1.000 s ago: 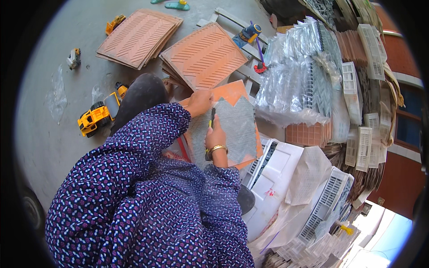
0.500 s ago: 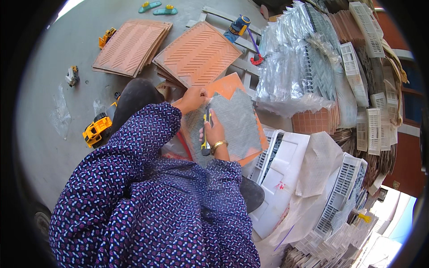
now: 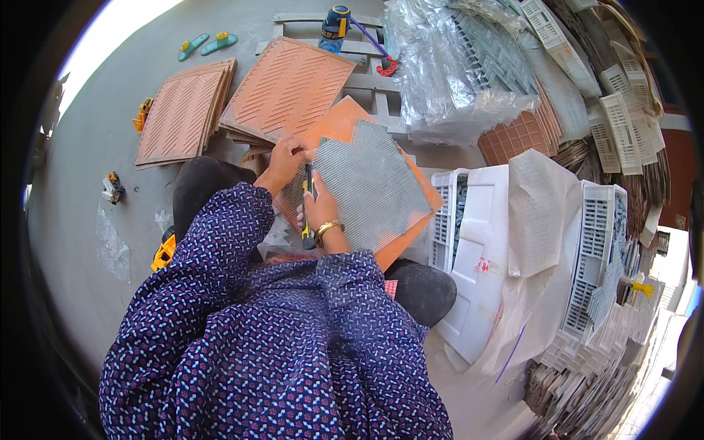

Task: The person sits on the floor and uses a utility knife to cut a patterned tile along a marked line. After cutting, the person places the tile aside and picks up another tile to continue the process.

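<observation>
My right hand is wrapped round a black and yellow utility knife, its front end pointing away from me. A gold bangle is on that wrist. Close beside it, my left hand has its fingers pinched at the left edge of a grey mesh-backed sheet. The sheet, with a stepped zigzag far edge, lies on an orange board in front of my lap. Whether the knife's blade touches the mesh is too small to make out.
Ahead are two stacks of orange ridged panels and a blue bottle by a slatted pallet. Plastic-wrapped tile sheets stand at the right, with white crates and a white foam box. Toy trucks and slippers lie left.
The view has shifted, so the surroundings sit differently. Both hands stay close together at the sheet's left edge, the right still gripping the knife.
</observation>
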The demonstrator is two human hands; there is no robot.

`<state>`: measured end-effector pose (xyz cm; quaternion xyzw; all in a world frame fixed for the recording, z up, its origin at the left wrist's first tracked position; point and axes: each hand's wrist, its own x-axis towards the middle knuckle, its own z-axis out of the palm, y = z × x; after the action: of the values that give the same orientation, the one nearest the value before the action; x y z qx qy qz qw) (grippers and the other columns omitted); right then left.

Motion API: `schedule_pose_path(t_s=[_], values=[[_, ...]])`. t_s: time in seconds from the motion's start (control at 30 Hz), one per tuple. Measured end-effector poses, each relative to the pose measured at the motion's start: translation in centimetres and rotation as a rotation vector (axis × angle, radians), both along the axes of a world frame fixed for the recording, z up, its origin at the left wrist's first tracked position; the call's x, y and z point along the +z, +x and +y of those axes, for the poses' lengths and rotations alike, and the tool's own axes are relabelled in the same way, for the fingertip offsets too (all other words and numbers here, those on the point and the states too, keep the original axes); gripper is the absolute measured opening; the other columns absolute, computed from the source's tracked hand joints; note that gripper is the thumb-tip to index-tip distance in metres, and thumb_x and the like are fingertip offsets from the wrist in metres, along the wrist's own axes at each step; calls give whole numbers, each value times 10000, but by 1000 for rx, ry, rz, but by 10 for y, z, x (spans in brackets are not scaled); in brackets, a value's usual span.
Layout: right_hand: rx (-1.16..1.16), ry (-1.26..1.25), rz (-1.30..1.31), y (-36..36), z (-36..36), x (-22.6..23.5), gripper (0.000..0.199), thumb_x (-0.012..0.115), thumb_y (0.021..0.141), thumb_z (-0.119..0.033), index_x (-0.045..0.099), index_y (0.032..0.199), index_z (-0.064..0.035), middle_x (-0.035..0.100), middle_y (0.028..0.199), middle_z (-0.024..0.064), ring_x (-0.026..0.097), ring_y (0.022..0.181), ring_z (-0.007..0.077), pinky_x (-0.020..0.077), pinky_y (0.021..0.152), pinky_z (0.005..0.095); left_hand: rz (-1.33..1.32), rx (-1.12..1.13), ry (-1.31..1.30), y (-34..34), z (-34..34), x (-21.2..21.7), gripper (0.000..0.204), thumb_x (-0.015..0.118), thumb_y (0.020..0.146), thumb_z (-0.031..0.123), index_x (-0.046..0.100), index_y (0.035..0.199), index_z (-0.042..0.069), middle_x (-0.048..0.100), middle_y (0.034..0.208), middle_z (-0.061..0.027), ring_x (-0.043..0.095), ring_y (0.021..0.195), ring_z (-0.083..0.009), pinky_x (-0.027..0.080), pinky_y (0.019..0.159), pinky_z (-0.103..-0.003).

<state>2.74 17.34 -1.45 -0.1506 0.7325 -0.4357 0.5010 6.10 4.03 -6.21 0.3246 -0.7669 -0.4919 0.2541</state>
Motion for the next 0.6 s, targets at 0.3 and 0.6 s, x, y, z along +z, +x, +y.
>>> schedule_pose_path(t_s=[0.3, 0.6], values=[[-21, -6, 9, 10, -8, 8, 519, 404, 849, -66, 228, 1336, -108, 557, 579, 74, 542, 437, 137, 461, 401, 278, 138, 38, 296, 1, -3, -9, 67, 610, 710, 26, 594, 758, -17, 544, 815, -25, 516, 716, -97, 417, 650, -208], [-84, -64, -81, 13, -15, -7, 518, 374, 855, -61, 212, 1342, -138, 534, 599, 85, 535, 446, 153, 475, 405, 296, 153, 31, 342, -1, -4, -15, 61, 595, 733, 39, 584, 764, -13, 541, 784, -3, 494, 718, -74, 404, 658, -199]])
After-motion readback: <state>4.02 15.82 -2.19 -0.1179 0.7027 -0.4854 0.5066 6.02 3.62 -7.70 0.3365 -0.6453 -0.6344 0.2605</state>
